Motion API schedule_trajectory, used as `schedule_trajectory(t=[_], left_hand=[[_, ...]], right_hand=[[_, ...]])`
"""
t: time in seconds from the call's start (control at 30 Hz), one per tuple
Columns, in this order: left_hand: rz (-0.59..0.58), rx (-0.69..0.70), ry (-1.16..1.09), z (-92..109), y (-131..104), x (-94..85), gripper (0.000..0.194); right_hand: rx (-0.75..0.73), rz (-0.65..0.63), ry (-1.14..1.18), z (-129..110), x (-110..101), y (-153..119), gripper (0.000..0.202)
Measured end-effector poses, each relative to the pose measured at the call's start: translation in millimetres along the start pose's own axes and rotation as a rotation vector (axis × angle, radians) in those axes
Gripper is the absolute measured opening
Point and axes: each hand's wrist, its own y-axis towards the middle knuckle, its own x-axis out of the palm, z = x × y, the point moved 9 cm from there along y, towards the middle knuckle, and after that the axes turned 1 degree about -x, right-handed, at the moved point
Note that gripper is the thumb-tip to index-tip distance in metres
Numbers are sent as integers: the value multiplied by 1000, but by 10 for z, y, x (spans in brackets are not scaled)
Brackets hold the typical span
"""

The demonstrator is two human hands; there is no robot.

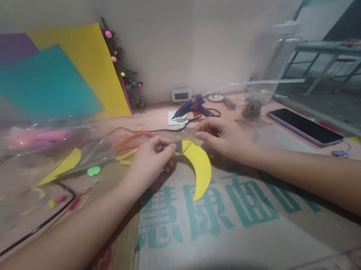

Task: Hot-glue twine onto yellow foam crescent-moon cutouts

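Cardboard-covered table [223, 258], yellow crescent [199, 169] between left hand [152, 158] and right hand [224, 136], both pinching its top.

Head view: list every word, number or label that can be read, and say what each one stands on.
"慧康面", roughly, in large teal characters on the cardboard sheet under the hands; the first and last characters are cut off or covered by the arms, so the reading is uncertain.
Small white device with a display by the wall: too small and blurred to read.
Phone: screen dark, no text.
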Motion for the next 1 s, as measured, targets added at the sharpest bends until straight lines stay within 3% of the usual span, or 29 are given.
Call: schedule_trajectory(t=[0.63,1.0], left_hand=[[-169,13,-34,15,-23,179,24],[-110,-19,5,4,-29,143,23]], right_hand=[[-1,32,45,63,46,6,12],[13,30,84,78,55,6,11]])
